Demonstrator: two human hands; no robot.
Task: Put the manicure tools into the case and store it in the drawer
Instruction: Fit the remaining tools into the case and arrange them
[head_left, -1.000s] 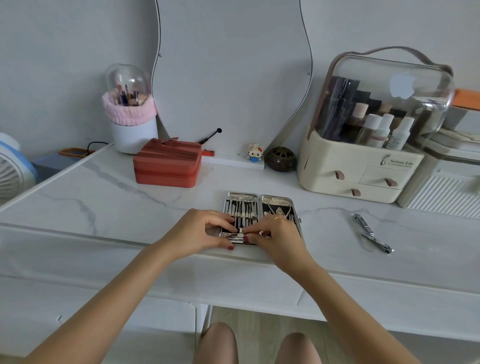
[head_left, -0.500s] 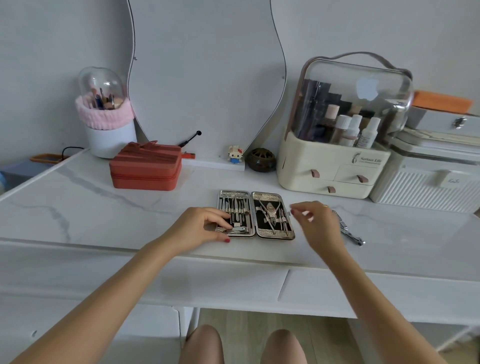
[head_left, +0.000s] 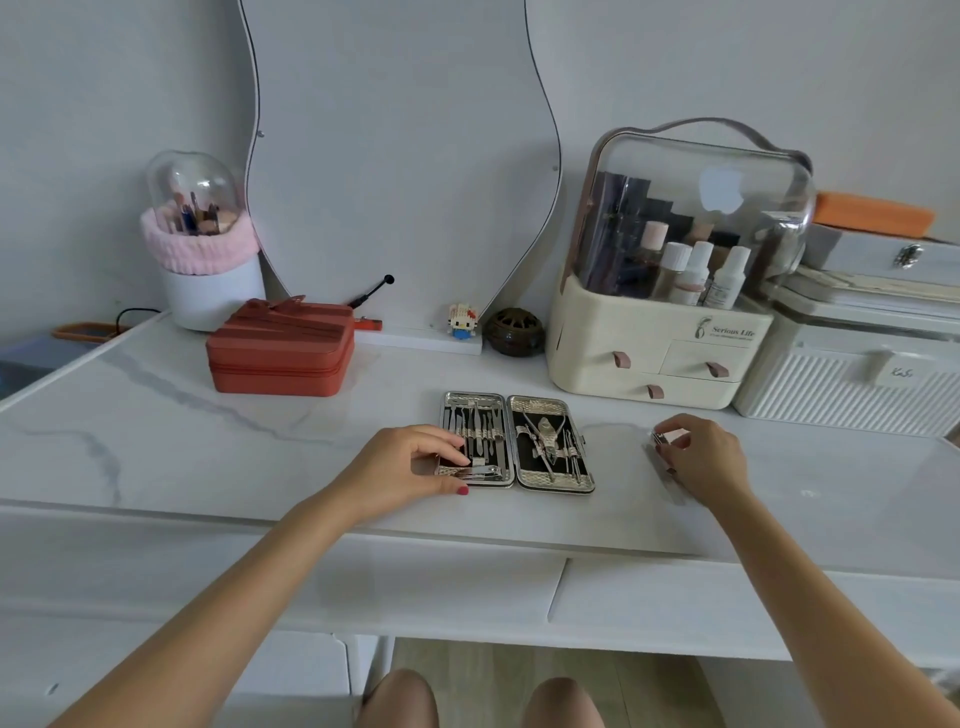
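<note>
The silver manicure case (head_left: 550, 478) lies open flat on the white marble desk (head_left: 208, 441), with several metal tools strapped into both halves. My left hand (head_left: 400, 467) grips the case's near left corner, fingers on the tools and thumb at the front edge. To the right of the case, my right hand (head_left: 706, 457) pinches the top end of a metal nail clipper (head_left: 661, 438) that lies on the desk. A second blurred metal tool (head_left: 671, 477) lies just below the fingers, partly hidden by the hand. The desk drawers (head_left: 415, 582) under the top are shut.
A red zipped box (head_left: 280, 348) stands at the back left, in front of a brush holder (head_left: 208, 260) and a wavy mirror (head_left: 400, 156). At the back right are a cream cosmetics organiser (head_left: 649, 343) and a white ribbed box (head_left: 841, 384). A dark round pot (head_left: 514, 332) stands behind the case.
My right hand left the case and moved right to the clipper on the desk, then closed its fingers on it. My left hand stayed on the case. The view shifted right.
</note>
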